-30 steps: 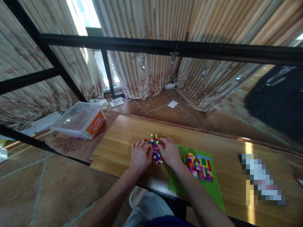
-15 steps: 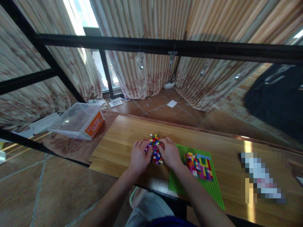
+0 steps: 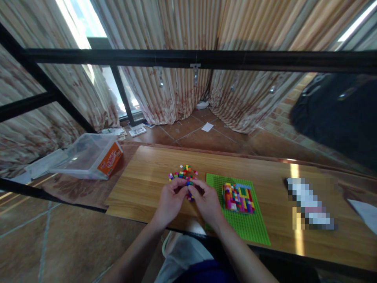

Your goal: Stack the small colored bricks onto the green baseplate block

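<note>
A multicoloured plastic-brick panel (image 3: 238, 199), apparently part-built, sits on the green studded baseplate (image 3: 252, 233) on the brown wooden bench (image 3: 138, 188); small loose coloured bricks (image 3: 180, 175) lie unassembled alongside, and left hand (image 3: 170, 198) and right hand (image 3: 207, 199) meet, pinching blue-and-green bricks (image 3: 189, 183).

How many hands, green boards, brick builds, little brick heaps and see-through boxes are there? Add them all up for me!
Hands: 2 (left hand, right hand)
Green board: 1
Brick build: 1
Heap of loose bricks: 1 (partly hidden, bricks too small to count singly)
See-through box: 1
Total: 6
</note>
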Tool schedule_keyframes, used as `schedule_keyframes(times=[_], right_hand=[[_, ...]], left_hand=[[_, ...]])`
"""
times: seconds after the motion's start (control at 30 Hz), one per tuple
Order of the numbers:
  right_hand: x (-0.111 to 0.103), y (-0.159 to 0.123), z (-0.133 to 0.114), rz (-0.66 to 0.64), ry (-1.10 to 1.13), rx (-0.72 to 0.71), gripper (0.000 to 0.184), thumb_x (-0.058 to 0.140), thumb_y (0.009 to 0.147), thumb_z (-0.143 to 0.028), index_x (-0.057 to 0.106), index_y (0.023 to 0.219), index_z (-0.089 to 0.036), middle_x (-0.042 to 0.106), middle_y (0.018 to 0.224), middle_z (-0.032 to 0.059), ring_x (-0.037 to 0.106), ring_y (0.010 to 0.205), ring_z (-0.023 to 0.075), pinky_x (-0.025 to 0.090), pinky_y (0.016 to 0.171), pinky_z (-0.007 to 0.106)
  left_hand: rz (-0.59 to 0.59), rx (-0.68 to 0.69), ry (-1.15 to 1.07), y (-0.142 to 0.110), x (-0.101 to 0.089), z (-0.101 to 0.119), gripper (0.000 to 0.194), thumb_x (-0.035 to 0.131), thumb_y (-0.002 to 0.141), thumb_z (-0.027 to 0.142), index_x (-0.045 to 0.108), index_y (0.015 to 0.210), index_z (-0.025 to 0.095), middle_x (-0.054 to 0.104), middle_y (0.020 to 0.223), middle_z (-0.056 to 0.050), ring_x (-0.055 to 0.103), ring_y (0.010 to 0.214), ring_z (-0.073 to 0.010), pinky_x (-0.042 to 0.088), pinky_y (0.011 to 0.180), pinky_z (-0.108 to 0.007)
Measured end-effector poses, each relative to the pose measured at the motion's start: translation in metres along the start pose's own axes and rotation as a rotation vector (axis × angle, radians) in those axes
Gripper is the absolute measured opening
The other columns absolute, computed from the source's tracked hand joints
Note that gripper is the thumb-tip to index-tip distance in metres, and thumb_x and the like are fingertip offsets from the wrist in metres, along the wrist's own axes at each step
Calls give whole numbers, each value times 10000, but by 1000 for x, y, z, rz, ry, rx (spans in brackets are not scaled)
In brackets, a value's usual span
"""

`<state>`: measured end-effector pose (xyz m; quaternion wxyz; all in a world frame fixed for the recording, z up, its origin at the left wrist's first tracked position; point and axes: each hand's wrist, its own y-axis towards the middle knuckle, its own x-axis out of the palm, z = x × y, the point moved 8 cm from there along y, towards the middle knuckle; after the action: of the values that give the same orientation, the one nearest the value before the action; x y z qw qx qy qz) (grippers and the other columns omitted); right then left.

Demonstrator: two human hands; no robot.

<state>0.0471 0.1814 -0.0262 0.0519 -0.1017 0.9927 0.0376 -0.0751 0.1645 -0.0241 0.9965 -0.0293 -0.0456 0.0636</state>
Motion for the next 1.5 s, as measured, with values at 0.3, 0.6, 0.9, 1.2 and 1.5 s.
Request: schedule_keyframes(times=[0.3, 0.6, 0.9, 1.2, 1.5], right_hand=[[-1, -17, 13, 59, 3, 89, 222, 595, 803, -328, 750, 889, -193, 712, 760, 33, 628, 687, 165, 479, 624, 259], [-1, -27, 19, 173, -147, 144, 242, 556, 830, -345, 730, 846, -178, 717, 775, 43, 626, 685, 169, 462, 651, 270], [-4, 16, 6, 14, -738, -68, 187, 510, 866, -173, 696, 874, -192, 675, 891, 60, 610, 858, 175, 422, 799, 269], [-5, 42, 2, -30, -803, -93, 185, 526, 876, -181, 711, 885, -184, 668, 914, 63, 604, 859, 165, 415, 794, 248], [6, 89, 18, -49, -956, -58, 190, 531, 883, -237, 716, 886, -189, 652, 926, 84, 590, 851, 167, 413, 788, 260]], left_hand=[[26, 23, 204, -22, 0, -12, 151, 603, 776, 194, 701, 886, 165, 733, 859, -48, 680, 772, -160, 546, 734, -259], [168, 95, 293, -29, -6, -24, 142, 597, 795, 224, 696, 882, 171, 732, 806, -39, 691, 728, -158, 556, 694, -248], [185, 301, 943, -25, -18, -15, 192, 593, 795, 146, 681, 955, 203, 711, 900, -57, 675, 796, -197, 544, 722, -311], [136, 438, 959, -26, -9, -16, 218, 585, 811, 142, 633, 1017, 194, 680, 991, -73, 652, 906, -204, 548, 809, -322], [126, 501, 849, -33, -8, -16, 193, 546, 861, 180, 623, 1037, 197, 658, 1010, -79, 639, 940, -179, 546, 851, -303]])
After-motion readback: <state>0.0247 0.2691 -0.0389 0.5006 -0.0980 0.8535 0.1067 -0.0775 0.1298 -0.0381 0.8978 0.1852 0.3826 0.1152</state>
